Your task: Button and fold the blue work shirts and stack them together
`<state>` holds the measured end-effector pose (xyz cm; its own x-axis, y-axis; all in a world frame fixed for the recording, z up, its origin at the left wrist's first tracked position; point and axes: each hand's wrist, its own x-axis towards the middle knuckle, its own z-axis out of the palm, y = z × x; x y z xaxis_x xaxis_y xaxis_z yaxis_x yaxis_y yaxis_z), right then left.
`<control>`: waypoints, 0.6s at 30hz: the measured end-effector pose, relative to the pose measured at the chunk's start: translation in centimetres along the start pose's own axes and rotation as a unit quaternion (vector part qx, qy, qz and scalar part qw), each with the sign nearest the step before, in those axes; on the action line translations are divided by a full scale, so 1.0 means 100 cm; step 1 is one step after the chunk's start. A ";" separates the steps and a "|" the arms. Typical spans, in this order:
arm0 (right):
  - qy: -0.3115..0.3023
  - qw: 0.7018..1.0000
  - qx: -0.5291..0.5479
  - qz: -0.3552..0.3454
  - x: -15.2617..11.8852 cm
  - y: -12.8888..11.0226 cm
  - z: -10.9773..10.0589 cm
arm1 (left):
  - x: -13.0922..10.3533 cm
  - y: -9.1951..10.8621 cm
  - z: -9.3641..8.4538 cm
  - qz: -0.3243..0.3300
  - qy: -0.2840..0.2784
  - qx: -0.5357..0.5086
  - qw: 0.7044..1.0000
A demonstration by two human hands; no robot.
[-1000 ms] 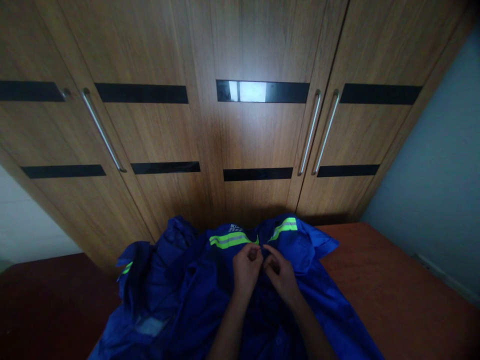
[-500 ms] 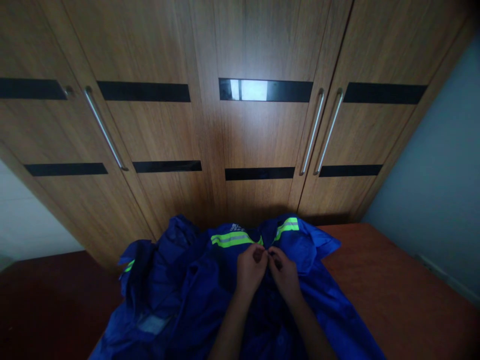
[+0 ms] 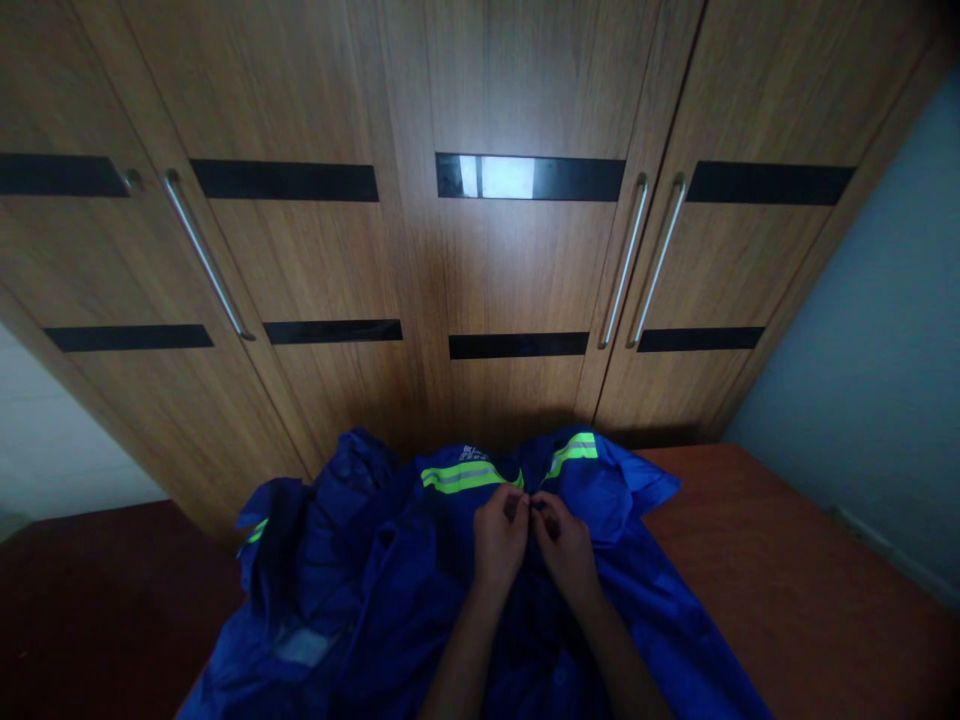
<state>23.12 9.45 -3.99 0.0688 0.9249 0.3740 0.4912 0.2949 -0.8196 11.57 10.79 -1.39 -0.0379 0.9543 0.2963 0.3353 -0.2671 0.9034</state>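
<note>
A blue work jacket [image 3: 420,570] with yellow-green and silver reflective strips lies spread on a reddish-brown surface. At the middle of its front, just below the strips, my left hand [image 3: 501,535] pinches the fabric edge between thumb and fingers. My right hand [image 3: 562,540] pinches the opposite edge right beside it, the fingertips of both hands nearly touching. Whatever small fastening may be between the fingertips is too dark to make out. White lettering shows above the left strip. Folds of blue cloth are bunched to the left, with another small reflective strip.
A wooden wardrobe [image 3: 517,270] with black inlays and long metal handles [image 3: 626,262] stands right behind the jacket. The reddish-brown surface [image 3: 787,580] extends to the right, up to a pale wall [image 3: 870,400]. Another light wall is at the left.
My fingertips have shifted slightly at the front edge, and the left fingers are a little straighter. The jacket lies as before.
</note>
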 end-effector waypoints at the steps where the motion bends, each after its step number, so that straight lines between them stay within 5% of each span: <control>1: -0.002 1.000 -0.006 -0.001 0.000 0.000 0.000 | 0.000 0.000 0.000 -0.002 0.005 0.002 1.000; 18: 0.020 1.000 -0.011 0.016 -0.001 0.000 -0.002 | 0.002 -0.010 0.004 0.003 -0.003 -0.011 1.000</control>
<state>23.34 9.30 -3.95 0.1196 0.9232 0.3653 0.5072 0.2595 -0.8218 11.65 11.34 -2.32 -0.0295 0.9537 0.2992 0.3151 -0.2751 0.9083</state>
